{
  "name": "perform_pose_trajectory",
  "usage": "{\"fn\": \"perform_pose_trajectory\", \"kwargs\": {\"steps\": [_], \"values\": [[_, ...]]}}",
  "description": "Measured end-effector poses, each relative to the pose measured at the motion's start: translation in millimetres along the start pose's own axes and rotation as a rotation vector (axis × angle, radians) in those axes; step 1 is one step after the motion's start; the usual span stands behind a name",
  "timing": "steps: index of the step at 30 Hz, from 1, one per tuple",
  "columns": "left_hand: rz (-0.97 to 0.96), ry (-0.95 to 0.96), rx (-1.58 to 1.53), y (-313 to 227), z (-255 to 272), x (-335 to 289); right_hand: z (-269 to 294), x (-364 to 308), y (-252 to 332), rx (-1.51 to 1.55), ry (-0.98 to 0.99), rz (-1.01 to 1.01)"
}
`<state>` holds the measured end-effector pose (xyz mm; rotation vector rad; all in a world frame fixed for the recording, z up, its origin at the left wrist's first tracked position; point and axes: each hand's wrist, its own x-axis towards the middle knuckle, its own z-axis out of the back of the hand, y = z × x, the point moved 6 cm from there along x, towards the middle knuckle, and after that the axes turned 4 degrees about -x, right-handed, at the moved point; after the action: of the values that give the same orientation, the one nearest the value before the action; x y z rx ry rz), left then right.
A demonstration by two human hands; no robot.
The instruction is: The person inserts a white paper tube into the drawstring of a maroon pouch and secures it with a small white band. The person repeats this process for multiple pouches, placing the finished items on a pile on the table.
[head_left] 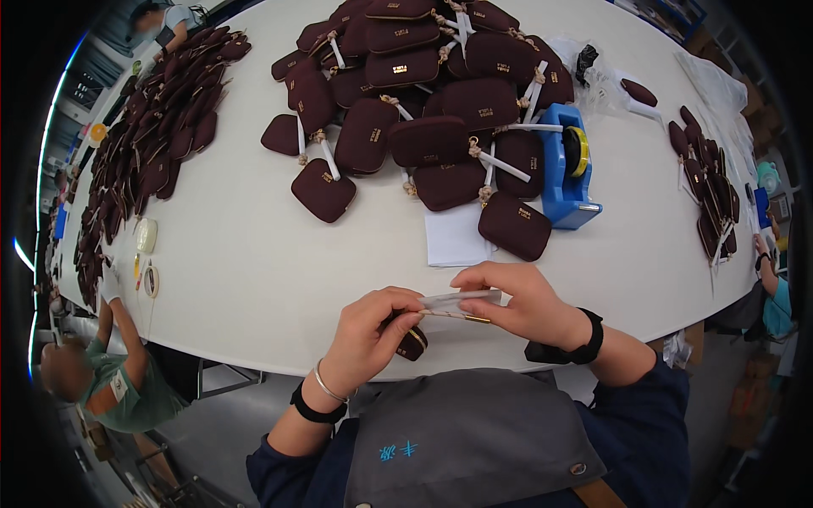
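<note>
Grip: left hand [370,330] and right hand [532,306] both clamped on a pale strip [442,300] alongside a cord [444,314]. Light, even tension should keep the strip flat.

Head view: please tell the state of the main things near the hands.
Left hand: pinching
Right hand: pinching
White strip: held between both hands
Gold-tipped cord: held nearly straight
Blue tape dispenser: loaded with yellow tape
Maroon zip pouches: heaped, apparently closed
White paper: lying flat
</note>
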<state>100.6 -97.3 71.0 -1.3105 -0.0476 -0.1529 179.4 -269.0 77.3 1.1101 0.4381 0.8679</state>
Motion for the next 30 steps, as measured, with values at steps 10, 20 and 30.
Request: {"fn": "perform_pose_trajectory", "kwargs": {"steps": [10, 20, 30], "values": [[-0.001, -0.065, 0.1, -2.6, 1.7, -1.4, -11.9, -7.7, -21.3, 0.565, -0.06, -0.398], [0.123, -0.075, 0.074, -5.4, 2.1, 2.1, -14.0, -10.1, -26.1, 0.603, -0.11, -0.425], [0.217, -0.102, 0.039, -3.0, 3.1, 4.5, -17.1, -10.7, -26.4, 0.618, -0.107, -0.381]]}}
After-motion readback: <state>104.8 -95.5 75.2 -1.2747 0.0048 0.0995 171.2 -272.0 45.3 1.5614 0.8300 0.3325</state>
